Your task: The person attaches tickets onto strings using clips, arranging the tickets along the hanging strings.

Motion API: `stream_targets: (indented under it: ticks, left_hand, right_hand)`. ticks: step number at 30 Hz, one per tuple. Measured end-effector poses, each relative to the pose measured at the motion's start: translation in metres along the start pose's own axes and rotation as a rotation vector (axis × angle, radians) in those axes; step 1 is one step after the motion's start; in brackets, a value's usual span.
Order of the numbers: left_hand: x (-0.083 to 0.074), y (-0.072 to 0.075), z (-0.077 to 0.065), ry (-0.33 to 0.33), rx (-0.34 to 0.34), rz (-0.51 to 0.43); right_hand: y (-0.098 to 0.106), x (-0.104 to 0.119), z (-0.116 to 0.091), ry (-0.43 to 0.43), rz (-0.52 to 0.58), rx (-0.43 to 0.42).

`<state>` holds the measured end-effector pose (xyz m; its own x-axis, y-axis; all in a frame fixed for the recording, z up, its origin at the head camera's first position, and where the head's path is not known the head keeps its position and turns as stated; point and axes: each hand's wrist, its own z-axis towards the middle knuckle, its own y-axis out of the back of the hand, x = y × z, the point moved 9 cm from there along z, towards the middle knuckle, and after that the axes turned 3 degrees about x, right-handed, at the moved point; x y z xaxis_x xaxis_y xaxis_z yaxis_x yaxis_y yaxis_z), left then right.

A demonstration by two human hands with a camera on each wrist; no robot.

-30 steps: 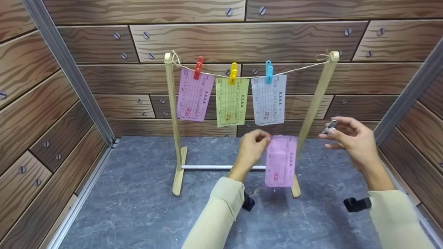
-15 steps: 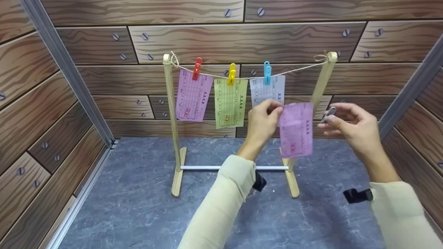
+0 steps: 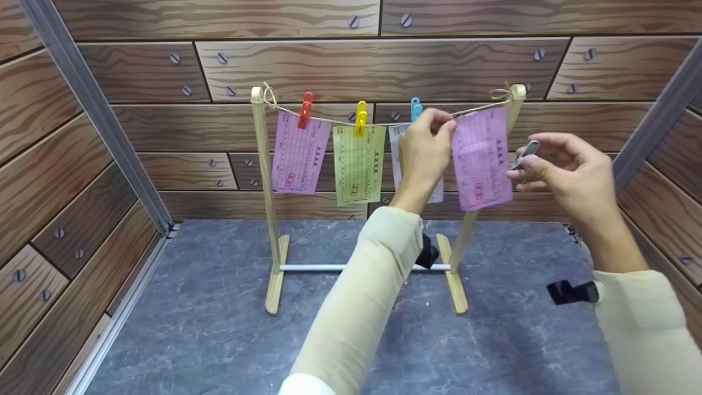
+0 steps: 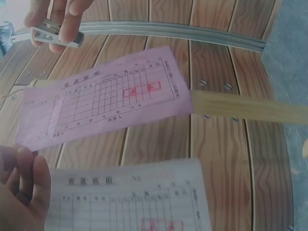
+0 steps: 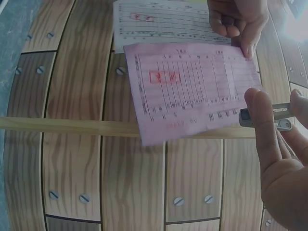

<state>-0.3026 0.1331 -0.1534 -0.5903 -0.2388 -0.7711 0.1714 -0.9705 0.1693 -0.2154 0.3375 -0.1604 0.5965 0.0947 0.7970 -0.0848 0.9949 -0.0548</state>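
Observation:
My left hand [image 3: 426, 151] pinches a pink printed slip [image 3: 482, 159] by its upper left corner, its top edge right at the string [image 3: 378, 124] near the right post. My right hand [image 3: 576, 175], just right of that slip, holds a grey clothespin [image 3: 525, 155] between thumb and fingers; the right wrist view shows this clothespin [image 5: 269, 117] beside the slip's edge. Along the string hang another pink slip [image 3: 300, 153] under a red clothespin [image 3: 305, 111], a green slip [image 3: 359, 164] under a yellow clothespin [image 3: 360, 119], and a white slip [image 4: 130, 197] under a blue clothespin [image 3: 416, 108], partly hidden by my left hand.
A wooden stand with a left post [image 3: 264, 181] and a right post [image 3: 465, 236] carries the string. A white crossbar [image 3: 312, 267] joins its feet on the grey marbled table [image 3: 219, 340]. Wood-patterned walls [image 3: 384, 68] with metal frame edges enclose the back and sides.
My left hand has raised the pink slip from low in front of the stand up to the string, toward the right. My right hand has risen too, still holding the grey clothespin.

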Motion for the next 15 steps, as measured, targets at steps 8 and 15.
stream_targets:
  ticks: [8,15]
  left_hand:
    - [-0.001,-0.006,0.001,0.017,-0.028,0.018]
    - [-0.006,-0.007,0.003,0.016,-0.057,0.101]
  right_hand:
    - [-0.003,0.004,0.002,-0.003,-0.022,0.01]
    - [-0.004,0.012,0.006,-0.007,-0.033,-0.016]
